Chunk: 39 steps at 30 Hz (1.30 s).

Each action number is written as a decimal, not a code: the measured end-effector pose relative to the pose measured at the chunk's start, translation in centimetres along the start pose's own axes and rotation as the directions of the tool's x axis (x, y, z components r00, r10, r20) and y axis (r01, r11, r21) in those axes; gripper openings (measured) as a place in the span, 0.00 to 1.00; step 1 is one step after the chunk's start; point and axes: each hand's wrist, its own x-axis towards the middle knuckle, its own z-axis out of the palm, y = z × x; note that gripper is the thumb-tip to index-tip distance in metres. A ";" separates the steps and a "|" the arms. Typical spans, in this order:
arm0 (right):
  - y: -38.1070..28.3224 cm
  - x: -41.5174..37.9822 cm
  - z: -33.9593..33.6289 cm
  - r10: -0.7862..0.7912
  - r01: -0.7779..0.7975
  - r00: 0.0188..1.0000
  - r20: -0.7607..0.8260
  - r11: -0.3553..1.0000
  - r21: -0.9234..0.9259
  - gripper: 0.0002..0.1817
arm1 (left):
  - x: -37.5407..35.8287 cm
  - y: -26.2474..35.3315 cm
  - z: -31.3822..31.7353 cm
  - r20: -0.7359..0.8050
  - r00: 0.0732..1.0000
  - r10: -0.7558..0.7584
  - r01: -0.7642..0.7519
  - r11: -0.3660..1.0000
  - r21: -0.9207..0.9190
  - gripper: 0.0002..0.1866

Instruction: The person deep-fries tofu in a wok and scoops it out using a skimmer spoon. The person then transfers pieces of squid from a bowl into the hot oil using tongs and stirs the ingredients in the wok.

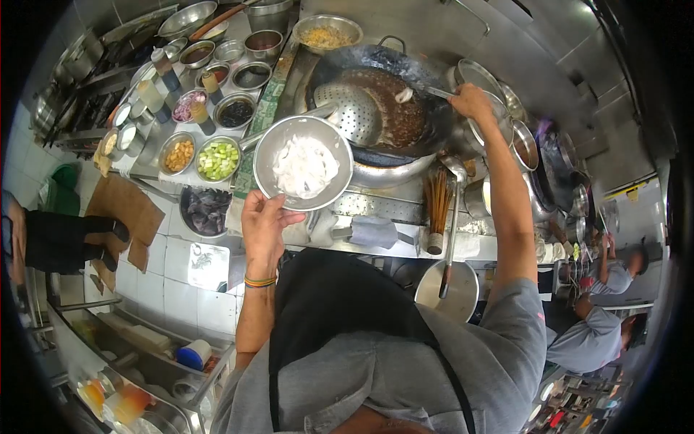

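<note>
My left hand [266, 220] grips the rim of a metal bowl [264, 178] of white, pale pieces [305, 168], held in front of the wok. Up at the right, my right hand [473, 101] is closed round the handle of a utensil [436, 91] that reaches over the wok [434, 69]. A pale piece [404, 95] shows near the utensil's end. Brown bubbling liquid [405, 126] fills the wok. A perforated metal skimmer [350, 112] lies over its left side, its handle running behind the bowl.
Left of the stove stand chopped green vegetables [217, 158], sauce bottles [165, 69] and several ingredient bowls. A bamboo brush [436, 206] and a ladle [452, 239] lie near the front edge. Other people [589, 336] are at the far right; another person [65, 235] stands left.
</note>
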 end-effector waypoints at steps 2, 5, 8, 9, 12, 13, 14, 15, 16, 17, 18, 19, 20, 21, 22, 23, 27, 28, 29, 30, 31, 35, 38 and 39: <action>-0.5 -0.8 -0.5 -0.012 0.013 0.999 -0.052 0.999 0.029 0.27 | -0.3 0.9 0.6 0.019 1.000 0.010 -0.010 1.000 -0.028 0.06; -0.2 -6.4 -4.8 -0.185 0.248 0.931 -0.315 0.953 0.174 0.27 | -1.3 1.6 1.4 0.023 1.000 0.015 -0.014 0.999 -0.050 0.05; -2.7 -14.9 -10.8 -0.314 0.389 0.916 -0.252 0.850 0.356 0.20 | -1.4 1.9 2.4 0.034 0.999 0.000 0.002 0.998 -0.063 0.05; -3.2 -17.1 -11.8 -0.357 0.414 0.909 -0.214 0.827 0.381 0.19 | -1.3 1.6 2.6 0.045 0.999 0.017 -0.014 0.998 -0.064 0.05; -4.6 -21.6 -12.5 -0.521 0.531 0.843 -0.133 0.767 0.361 0.17 | -1.0 1.0 3.4 0.066 0.997 0.031 -0.027 0.998 -0.055 0.06; -5.0 -22.5 -12.1 -0.579 0.601 0.797 -0.170 0.737 0.310 0.16 | -0.9 0.9 3.8 0.080 0.996 0.027 -0.023 0.999 -0.050 0.06; -5.3 -23.1 -11.6 -0.636 0.668 0.744 -0.203 0.700 0.254 0.15 | -0.9 1.0 4.2 0.094 0.995 0.025 -0.021 0.999 -0.045 0.07; -5.8 -23.5 -11.2 -0.636 0.658 0.752 -0.176 0.707 0.257 0.15 | -0.7 0.9 4.6 0.106 0.994 0.028 -0.023 0.999 -0.043 0.07; -6.3 -23.9 -10.9 -0.636 0.650 0.757 -0.147 0.714 0.261 0.15 | -0.6 0.8 4.8 0.117 0.993 0.027 -0.022 0.999 -0.044 0.07; -6.4 -24.2 -10.6 -0.638 0.643 0.761 -0.118 0.719 0.265 0.15 | -0.6 0.8 4.9 0.126 0.992 0.026 -0.021 0.999 -0.046 0.07; -6.2 -24.3 -10.3 -0.631 0.643 0.762 -0.143 0.715 0.273 0.15 | -0.4 0.7 5.0 0.134 0.991 0.030 -0.023 0.999 -0.049 0.07; -6.0 -24.4 -10.1 -0.627 0.647 0.761 -0.170 0.709 0.280 0.14 | -0.3 0.6 5.1 0.132 0.991 0.027 -0.022 0.999 -0.044 0.07; -5.8 -24.4 -10.0 -0.625 0.653 0.756 -0.196 0.700 0.287 0.14 | -0.1 0.6 5.1 0.126 0.992 0.026 -0.021 0.999 -0.039 0.07; -5.5 -24.3 -10.3 -0.608 0.651 0.759 -0.232 0.703 0.288 0.13 | 0.0 0.4 5.1 0.118 0.993 0.025 -0.021 0.999 -0.037 0.07; -5.0 -24.1 -10.7 -0.592 0.649 0.760 -0.266 0.704 0.289 0.13 | 0.3 0.1 4.9 0.105 0.994 0.020 -0.016 0.999 -0.037 0.07; -4.7 -24.1 -11.0 -0.576 0.648 0.761 -0.300 0.705 0.290 0.12 | 0.6 -0.4 4.4 0.093 0.996 0.015 -0.011 0.999 -0.036 0.07; -4.6 -24.0 -10.8 -0.592 0.643 0.766 -0.252 0.713 0.278 0.13 | 0.9 -1.1 3.8 0.061 0.998 0.015 -0.013 0.999 -0.036 0.07; -5.3 -24.1 -10.3 -0.625 0.662 0.749 -0.218 0.705 0.255 0.14 | 0.8 -1.0 3.7 0.065 0.998 0.014 -0.012 0.999 -0.032 0.07; -6.0 -24.1 -9.8 -0.657 0.681 0.731 -0.184 0.694 0.233 0.15 | 0.7 -0.9 3.7 0.070 0.997 0.014 -0.012 1.000 -0.027 0.07; -6.4 -24.1 -9.3 -0.672 0.688 0.724 -0.155 0.689 0.229 0.15 | 0.6 -0.8 3.8 0.074 0.997 0.015 -0.013 1.000 -0.023 0.07; -6.8 -24.0 -8.7 -0.687 0.695 0.716 -0.125 0.683 0.225 0.15 | 0.4 -0.5 3.9 0.081 0.997 0.018 -0.016 1.000 -0.023 0.07; -6.2 -23.8 -9.2 -0.664 0.698 0.714 -0.220 0.655 0.290 0.14 | 0.1 -0.3 4.0 0.072 0.996 0.046 -0.042 0.998 -0.046 0.07; -5.4 -23.6 -10.9 -0.587 0.658 0.753 -0.297 0.679 0.326 0.13 | 0.5 -1.1 3.1 0.020 0.999 0.034 -0.034 0.999 -0.025 0.07; -5.1 -23.4 -11.3 -0.554 0.640 0.768 -0.322 0.679 0.359 0.13 | 0.6 -1.6 2.7 0.001 1.000 0.023 -0.023 1.000 -0.010 0.06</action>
